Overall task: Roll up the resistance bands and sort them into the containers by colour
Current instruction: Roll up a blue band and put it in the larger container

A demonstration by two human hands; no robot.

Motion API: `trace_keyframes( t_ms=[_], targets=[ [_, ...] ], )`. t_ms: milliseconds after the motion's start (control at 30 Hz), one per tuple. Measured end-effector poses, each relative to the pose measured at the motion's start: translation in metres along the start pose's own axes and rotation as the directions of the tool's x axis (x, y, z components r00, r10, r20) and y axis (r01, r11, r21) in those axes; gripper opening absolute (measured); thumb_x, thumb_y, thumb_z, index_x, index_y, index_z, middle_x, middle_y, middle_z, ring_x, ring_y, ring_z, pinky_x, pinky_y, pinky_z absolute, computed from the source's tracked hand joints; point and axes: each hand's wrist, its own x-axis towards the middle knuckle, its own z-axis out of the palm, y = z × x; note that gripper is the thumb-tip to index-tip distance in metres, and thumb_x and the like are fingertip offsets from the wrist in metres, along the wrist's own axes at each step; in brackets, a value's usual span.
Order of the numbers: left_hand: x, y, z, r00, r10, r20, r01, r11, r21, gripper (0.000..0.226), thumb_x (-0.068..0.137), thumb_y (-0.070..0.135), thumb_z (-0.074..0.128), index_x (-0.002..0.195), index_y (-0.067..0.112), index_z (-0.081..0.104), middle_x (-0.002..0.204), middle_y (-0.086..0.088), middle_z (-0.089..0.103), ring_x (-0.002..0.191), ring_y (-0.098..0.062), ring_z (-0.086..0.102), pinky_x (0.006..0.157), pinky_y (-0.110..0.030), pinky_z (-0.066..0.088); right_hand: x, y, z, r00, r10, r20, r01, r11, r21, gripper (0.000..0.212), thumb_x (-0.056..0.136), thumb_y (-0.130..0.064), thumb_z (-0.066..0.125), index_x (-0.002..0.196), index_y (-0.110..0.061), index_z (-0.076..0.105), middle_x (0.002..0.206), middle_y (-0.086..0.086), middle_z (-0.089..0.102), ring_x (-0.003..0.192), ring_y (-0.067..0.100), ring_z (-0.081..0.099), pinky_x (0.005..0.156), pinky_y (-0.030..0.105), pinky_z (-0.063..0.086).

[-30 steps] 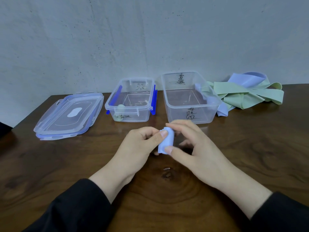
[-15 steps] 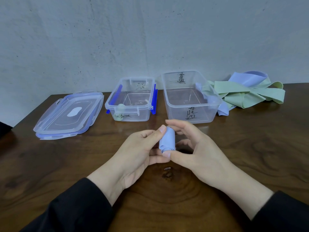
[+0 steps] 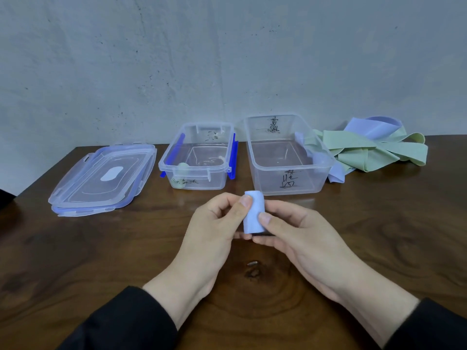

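Note:
A rolled light-blue band stands upright between both hands above the table centre. My left hand pinches its left side with thumb and fingers. My right hand grips its right side, thumb on the front. Behind it stand two clear containers with handwritten labels. The smaller container with blue clips holds a rolled green band in its near left corner. The larger container on the right looks empty. A pile of loose green and blue bands lies at the back right.
Two stacked clear lids with blue rims lie at the back left. The dark wooden table ends at a grey wall behind the containers. Black sleeves cover both forearms at the bottom of the view.
The roll has turned from tilted to upright and risen slightly toward the larger container. My fingers have shifted around it, the right thumb now on its front.

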Motion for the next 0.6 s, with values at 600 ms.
trace_keyframes(
  t_ms=[600],
  targets=[
    [0.065,-0.018,0.019,0.98,0.188,0.069,-0.185,0.718,0.671,0.056,0.101,0.032,0.044,0.153,0.033,0.023,0.132,0.009,0.06,0.12,-0.009,0.054,0.103,-0.024,0.042,0.098,-0.106,-0.067,0.969,-0.051,-0.24,-0.143,0.675,-0.724,0.017,0.079,-0.022,0.076,0.096,-0.023,0.072,0.076,-0.009,0.071,0.068,0.008,0.063,0.069,0.025,0.047]
  ],
)
